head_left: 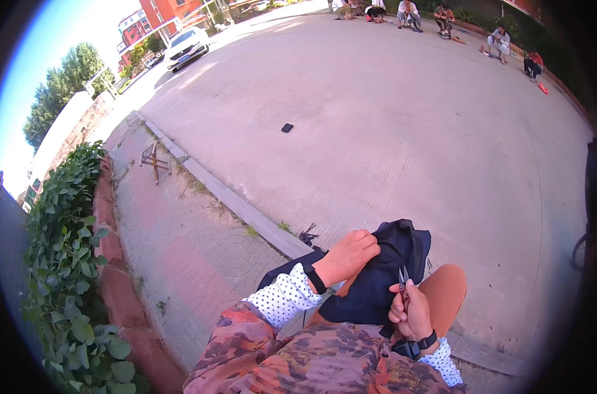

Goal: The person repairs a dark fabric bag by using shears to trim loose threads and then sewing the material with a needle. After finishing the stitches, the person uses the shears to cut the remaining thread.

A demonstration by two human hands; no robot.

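A dark navy cloth (407,241) lies bunched across my lap and over my knees. My left hand (348,255) is closed on its upper left part, the fingers curled down into the fabric. My right hand (411,311) wraps around a small pair of thread snips (403,277), whose pointed metal blades stick up in front of the cloth. The blade tips are close to the fabric; whether they touch it I cannot tell. Both wrists wear black bands, below dotted white cuffs.
A stone kerb (246,209) runs past my left side. On the paving stands a folding stool (155,161), beside a brick-edged bed of green plants (68,262). A small black object (287,128) lies on the concrete. Several people sit far off; a white car (188,47) is at the back left.
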